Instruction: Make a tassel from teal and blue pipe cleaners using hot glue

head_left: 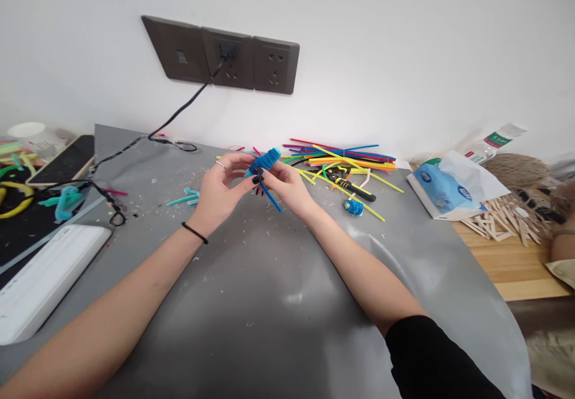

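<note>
Between my two hands is a blue pipe cleaner figure, a thick wound coil with one straight end sticking out below toward me. My left hand pinches its left side with thumb and fingers. From the right, my right hand closes on the same piece, thumb near the straight end. The fingertips hide part of its middle. A smaller wound blue piece lies on the grey mat to the right, beside a yellow pipe cleaner. Left of my left hand lie short teal pipe cleaner pieces.
Behind my hands lies a pile of coloured pipe cleaners with yellow-black handled pliers. A tissue pack and wooden sticks are at right. A white power strip and a black cable are at left. Scraps dot the grey mat.
</note>
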`<state>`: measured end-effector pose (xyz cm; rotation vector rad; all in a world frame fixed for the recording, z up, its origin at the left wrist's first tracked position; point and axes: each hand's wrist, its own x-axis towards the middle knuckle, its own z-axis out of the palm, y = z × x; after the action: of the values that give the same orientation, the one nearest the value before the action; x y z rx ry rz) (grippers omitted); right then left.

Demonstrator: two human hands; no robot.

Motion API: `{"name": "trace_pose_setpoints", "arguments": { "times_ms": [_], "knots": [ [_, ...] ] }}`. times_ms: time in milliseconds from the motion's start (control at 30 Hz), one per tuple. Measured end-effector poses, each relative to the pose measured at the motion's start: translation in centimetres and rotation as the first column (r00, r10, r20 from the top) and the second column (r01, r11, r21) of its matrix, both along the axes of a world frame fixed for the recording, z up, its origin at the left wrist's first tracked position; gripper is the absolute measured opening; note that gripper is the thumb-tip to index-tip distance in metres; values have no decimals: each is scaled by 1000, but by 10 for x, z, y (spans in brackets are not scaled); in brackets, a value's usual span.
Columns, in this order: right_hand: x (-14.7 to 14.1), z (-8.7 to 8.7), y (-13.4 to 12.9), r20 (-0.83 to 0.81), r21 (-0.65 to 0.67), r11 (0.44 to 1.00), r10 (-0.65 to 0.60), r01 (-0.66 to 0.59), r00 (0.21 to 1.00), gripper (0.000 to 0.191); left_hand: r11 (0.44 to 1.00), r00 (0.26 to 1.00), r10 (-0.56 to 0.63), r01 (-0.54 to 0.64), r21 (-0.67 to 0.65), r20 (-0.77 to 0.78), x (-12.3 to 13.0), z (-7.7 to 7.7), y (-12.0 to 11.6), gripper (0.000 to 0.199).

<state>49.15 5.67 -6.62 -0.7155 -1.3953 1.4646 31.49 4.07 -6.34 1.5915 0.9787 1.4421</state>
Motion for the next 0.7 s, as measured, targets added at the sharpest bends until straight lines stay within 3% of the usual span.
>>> {"name": "trace_pose_setpoints", "arguments": {
  "times_ms": [167,400,700],
  "knots": [
    [3,-5,4,-25,-84,996,41,-43,999,52,999,997,7,-4,45,-80,-2,0,-1,50],
    [3,1,0,-88,-166,984,50,-64,995,49,984,980,55,-21,178,-189,-4,-2,-2,35],
    [4,3,-1,-74,-212,976,33,-48,997,46,957,951,123,-38,289,-282,-5,-2,-2,34]
  ]
}}
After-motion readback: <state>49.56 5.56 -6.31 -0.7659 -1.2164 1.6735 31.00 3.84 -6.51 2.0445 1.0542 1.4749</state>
